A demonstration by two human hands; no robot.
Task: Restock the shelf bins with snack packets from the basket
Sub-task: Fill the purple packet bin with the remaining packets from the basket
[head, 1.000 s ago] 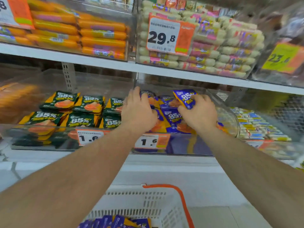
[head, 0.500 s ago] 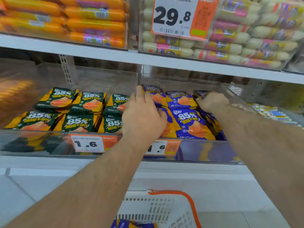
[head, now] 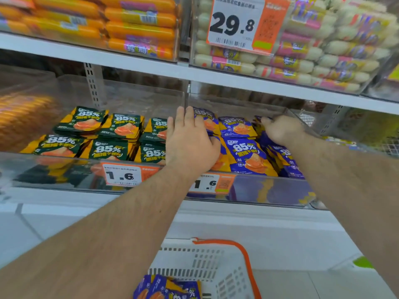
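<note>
Purple "85%" snack packets (head: 248, 154) lie in rows in a clear shelf bin (head: 269, 190). My left hand (head: 190, 139) lies flat on the left stack of purple packets, fingers extended along the divider wall, gripping nothing. My right hand (head: 280, 129) is at the bin's back right corner, its fingers curled on a purple packet (head: 262, 121) that sits among the others. Below stands a white basket (head: 216, 266) with an orange handle. It holds more purple packets (head: 168, 288), partly hidden by my left forearm.
Green "85%" packets (head: 108, 147) fill the clear bin to the left. Orange sausages (head: 138, 26) and white sausages (head: 302, 59) sit in bins on the shelf above (head: 129, 61), close over the lower bins. Price tags (head: 122, 175) hang on the bin fronts.
My right hand has carried a purple packet from above the bin down into its back right corner. My left hand stays on the left stack. The view has moved closer.
</note>
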